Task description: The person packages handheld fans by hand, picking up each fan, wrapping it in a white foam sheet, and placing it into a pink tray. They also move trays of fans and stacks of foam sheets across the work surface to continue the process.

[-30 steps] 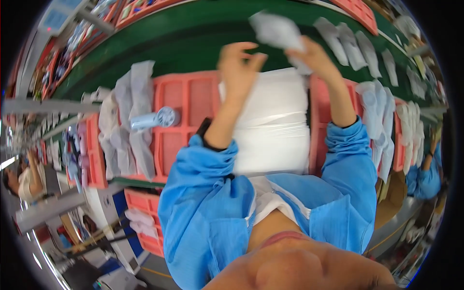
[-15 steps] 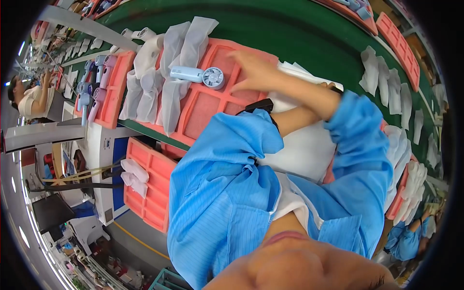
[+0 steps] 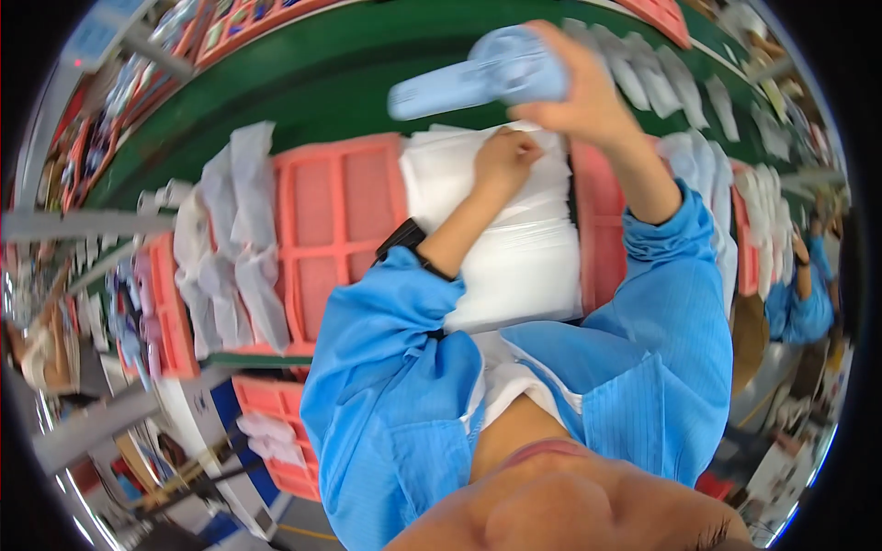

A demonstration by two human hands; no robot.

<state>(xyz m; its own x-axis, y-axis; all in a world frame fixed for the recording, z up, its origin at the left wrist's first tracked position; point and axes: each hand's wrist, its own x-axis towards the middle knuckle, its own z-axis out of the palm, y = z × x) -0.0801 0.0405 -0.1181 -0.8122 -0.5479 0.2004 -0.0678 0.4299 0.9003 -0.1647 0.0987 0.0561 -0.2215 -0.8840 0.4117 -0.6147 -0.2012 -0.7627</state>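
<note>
A light-blue handheld fan is held up over the green belt by my right hand, its fingers closed round the fan's round head and its handle pointing left. Motion blurs the fan slightly. My left hand rests on the upper part of a stack of thin white bags in front of me. Its fingers are curled together, and whether a bag is pinched in them does not show. Left of the stack lies a pink compartment tray, with fans in translucent white bags across its left side.
The green conveyor belt runs across behind the stack. More bagged pieces lie on it at the far right. Another pink tray stands right of the stack. A metal bar crosses at the left. A co-worker's blue sleeve shows at the right.
My right hand has taken the fan off the pink tray and lifted it to the right, over the belt. My left hand, hidden before, now shows on the white stack. The view has turned.
</note>
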